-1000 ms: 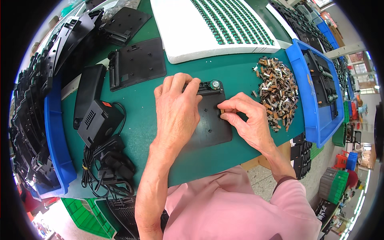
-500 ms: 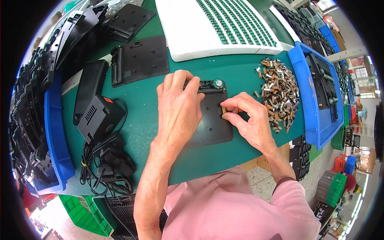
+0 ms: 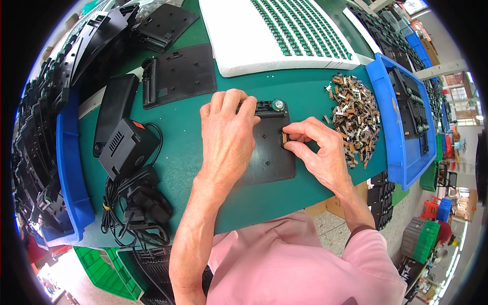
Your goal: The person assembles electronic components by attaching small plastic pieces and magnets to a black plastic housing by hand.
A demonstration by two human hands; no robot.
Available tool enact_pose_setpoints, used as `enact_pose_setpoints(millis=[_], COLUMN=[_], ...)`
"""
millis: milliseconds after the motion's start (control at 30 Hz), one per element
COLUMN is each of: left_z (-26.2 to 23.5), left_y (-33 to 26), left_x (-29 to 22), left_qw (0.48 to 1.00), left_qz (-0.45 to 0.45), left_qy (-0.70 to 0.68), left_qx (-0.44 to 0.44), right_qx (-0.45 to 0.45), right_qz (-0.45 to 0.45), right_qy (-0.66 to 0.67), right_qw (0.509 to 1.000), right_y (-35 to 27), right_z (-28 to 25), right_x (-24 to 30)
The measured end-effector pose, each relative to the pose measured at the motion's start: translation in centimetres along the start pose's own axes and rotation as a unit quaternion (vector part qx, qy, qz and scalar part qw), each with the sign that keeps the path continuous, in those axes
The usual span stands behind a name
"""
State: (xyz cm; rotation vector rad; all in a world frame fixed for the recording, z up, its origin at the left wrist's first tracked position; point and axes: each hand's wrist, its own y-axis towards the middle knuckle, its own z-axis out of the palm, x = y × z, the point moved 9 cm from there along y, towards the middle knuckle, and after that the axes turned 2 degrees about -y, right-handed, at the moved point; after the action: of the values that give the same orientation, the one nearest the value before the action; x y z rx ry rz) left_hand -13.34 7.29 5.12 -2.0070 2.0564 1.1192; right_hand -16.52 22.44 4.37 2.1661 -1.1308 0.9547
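Left hand (image 3: 227,137) lies flat, fingers spread, on the black plate (image 3: 269,157); right hand (image 3: 317,152) pinches a small metal clip (image 3: 285,138) against the plate's edge

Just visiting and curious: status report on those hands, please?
Left hand flat on the black plastic panel. Right hand fingers pinch a small brown metal clip at the panel's right edge. Heap of metal clips beside, clear.

our left hand (image 3: 227,137) covers most of the black plate (image 3: 269,157); the tiny clip (image 3: 285,138) in our right hand (image 3: 320,152) is too small to make out.
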Motion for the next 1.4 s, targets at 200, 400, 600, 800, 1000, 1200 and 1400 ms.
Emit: enact_pose_setpoints(millis=[200, 400, 600, 800, 1000, 1200, 1400], left_z=[-0.13, -0.08, -0.36, -0.44, -0.88, -0.63, -0.71], left_y=[0.1, 0.07, 0.03, -0.04, -0.06, -0.04, 0.04], left_x=[0.21, 0.0, -0.1, 0.06, -0.21, -0.51, -0.25], left_qw=[1.0, 1.0, 1.0, 1.0, 1.0, 0.999, 1.0], left_qz=[-0.008, 0.005, 0.016, 0.004, 0.006, 0.026, 0.001], left_qy=[0.007, 0.005, 0.007, 0.005, 0.025, 0.023, 0.03], left_qx=[0.006, -0.002, -0.022, -0.021, -0.016, -0.022, -0.004], right_qx=[-0.007, 0.019, 0.036, 0.017, 0.015, 0.038, 0.026], right_qz=[-0.034, -0.026, -0.013, 0.0, 0.009, 0.011, 0.015], right_qy=[-0.003, -0.012, -0.008, 0.019, 0.0, -0.015, 0.013], right_qw=[0.999, 0.999, 0.999, 1.0, 1.0, 0.999, 0.999], right_y=[0.12, 0.48, 0.54, 0.52, 0.66, 0.6, 0.58], right_z=[-0.11, -0.04, 0.17, -0.22, -0.03, 0.28, 0.11], right_x=[0.46, 0.49, 0.42, 0.31, 0.68, 0.32, 0.33])
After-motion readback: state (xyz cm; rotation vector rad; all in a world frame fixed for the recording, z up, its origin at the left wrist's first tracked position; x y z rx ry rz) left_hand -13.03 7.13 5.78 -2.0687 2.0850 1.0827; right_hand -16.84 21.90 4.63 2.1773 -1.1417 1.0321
